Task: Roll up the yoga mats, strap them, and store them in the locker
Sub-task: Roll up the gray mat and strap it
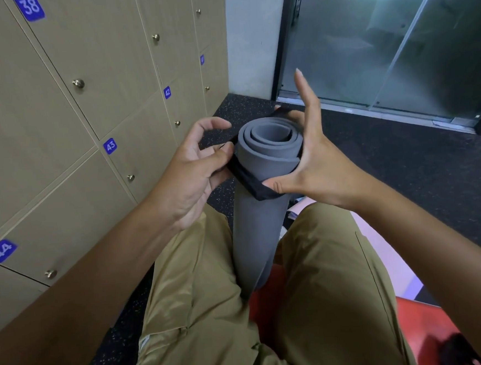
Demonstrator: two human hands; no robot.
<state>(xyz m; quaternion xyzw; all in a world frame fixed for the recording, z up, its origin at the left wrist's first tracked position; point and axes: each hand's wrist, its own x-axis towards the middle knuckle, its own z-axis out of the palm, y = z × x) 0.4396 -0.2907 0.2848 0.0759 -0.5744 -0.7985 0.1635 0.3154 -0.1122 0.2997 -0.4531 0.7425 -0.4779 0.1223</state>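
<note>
- Rolled grey yoga mat (259,198): upright between the knees, right of the lockers (55,110).
- Left hand (192,171): pinching black strap (251,185).
- Right hand (315,162): grasping mat and strap, index finger extended.

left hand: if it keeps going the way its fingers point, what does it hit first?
Likely the black strap around the rolled grey mat; the left hand already pinches it there, fingers aimed at the roll's top.

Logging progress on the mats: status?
Left hand pinching black strap; right hand steadying grey rolled mat. Strap around the top. Lockers shut.
</note>
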